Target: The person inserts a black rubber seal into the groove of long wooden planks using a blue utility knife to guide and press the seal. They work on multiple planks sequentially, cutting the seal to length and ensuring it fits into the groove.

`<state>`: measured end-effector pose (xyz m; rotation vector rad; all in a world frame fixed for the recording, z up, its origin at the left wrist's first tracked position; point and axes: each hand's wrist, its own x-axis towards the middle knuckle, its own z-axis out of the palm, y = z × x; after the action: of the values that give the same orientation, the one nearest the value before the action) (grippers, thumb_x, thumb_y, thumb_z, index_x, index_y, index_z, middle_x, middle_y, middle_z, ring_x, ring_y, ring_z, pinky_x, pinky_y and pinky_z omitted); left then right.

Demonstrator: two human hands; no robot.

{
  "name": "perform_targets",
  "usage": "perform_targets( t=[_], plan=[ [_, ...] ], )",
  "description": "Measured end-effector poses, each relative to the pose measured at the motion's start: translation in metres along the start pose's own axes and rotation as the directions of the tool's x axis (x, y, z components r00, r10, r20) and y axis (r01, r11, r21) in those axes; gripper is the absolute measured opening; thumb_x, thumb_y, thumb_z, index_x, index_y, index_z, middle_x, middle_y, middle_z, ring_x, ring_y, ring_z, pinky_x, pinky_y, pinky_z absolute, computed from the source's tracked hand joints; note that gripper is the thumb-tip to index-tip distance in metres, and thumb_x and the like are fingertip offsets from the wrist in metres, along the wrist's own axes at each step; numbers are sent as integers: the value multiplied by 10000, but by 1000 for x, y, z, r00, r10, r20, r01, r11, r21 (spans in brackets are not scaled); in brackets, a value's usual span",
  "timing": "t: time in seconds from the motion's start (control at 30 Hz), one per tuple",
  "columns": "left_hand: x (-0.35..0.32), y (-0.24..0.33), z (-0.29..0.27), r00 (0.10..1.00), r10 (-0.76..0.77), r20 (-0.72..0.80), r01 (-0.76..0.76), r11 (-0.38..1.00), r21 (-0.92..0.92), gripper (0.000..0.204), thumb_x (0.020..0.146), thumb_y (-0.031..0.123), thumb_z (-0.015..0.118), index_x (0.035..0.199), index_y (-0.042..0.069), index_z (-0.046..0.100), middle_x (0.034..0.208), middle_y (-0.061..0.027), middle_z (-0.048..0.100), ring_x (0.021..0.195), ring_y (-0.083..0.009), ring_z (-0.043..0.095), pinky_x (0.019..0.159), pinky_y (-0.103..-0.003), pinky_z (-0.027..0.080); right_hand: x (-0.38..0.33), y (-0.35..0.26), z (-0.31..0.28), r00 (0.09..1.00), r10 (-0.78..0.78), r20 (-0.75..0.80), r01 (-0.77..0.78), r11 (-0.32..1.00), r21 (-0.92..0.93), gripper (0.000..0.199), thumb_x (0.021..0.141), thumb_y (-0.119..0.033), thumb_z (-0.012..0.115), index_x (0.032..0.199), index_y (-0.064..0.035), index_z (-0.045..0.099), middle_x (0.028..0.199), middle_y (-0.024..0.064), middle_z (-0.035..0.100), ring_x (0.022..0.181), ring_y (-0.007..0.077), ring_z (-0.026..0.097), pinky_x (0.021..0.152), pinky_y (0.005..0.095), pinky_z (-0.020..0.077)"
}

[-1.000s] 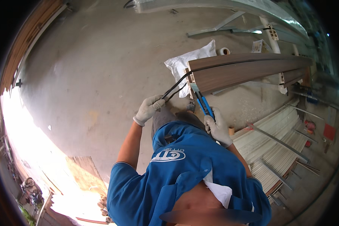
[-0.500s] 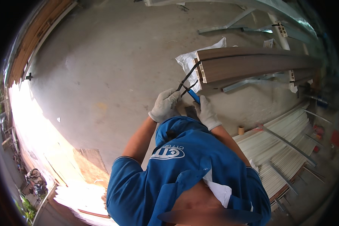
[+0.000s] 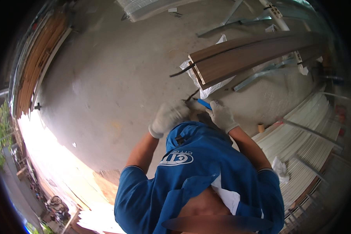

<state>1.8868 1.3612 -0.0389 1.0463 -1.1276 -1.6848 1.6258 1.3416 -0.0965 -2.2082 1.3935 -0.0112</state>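
Main change: the upper black strip (image 3: 179,73), which half a second ago ran from the brown boards (image 3: 230,70) down to the left glove, now ends loose in mid-air, upper centre of frame, pointing left past the board ends and well apart from both hands. Parted or merely let go: cannot tell, though with the tool so near, a cut looks likely. Boards lie upper right of centre, the strip running back along their top face; white plastic bag (image 3: 212,91) shows beneath their near end. Lower black strip (image 3: 193,94), short, slants down from near the boards' low corner to the left fingertips; its upper join is unclear. Left hand (image 3: 168,117), gloved, centre of frame, blurred; fingers bent in, but cannot tell whether they pinch that strip or only touch it. Right hand (image 3: 222,117), also gloved, just right of it, closed around the blue-handled tool (image 3: 204,104), whose tip reaches toward the lower strip; jaws not readable. Reading: upper strand no longer tethers hand to boards, so attention seems narrowed to the lower piece.
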Motion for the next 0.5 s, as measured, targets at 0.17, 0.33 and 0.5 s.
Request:
perform_targets(
  t=[0.17,0.33,0.5],
  plan=[
    [-7,-16,10,961,-93,-259,84,995,-46,280,1064,302,596,1027,34,670,754,10,598,592,-61,505,548,-221,411,5,-20,11,990,-96,-101,110,985,136,309,1018,-382,611,1030,-77,559,837,167,701,807,424,702,676,537,530],
    [-18,-54,-49,837,-156,-525,-8,955,-297,354,1066,372,599,914,53,606,561,58,381,484,-82,359,502,-268,328,1,-8,-7,967,83,-243,34,897,441,603,976,-641,580,902,-49,666,795,169,684,764,407,680,692,490,513],
    [-22,-86,-57,779,-251,-575,-11,911,-413,388,1071,389,581,899,42,596,524,48,353,440,-105,335,498,-300,338,-8,2,-23,969,219,-114,-75,701,709,525,1028,-541,573,942,-30,655,640,100,629,597,259,652,585,378,508]
  ],
)
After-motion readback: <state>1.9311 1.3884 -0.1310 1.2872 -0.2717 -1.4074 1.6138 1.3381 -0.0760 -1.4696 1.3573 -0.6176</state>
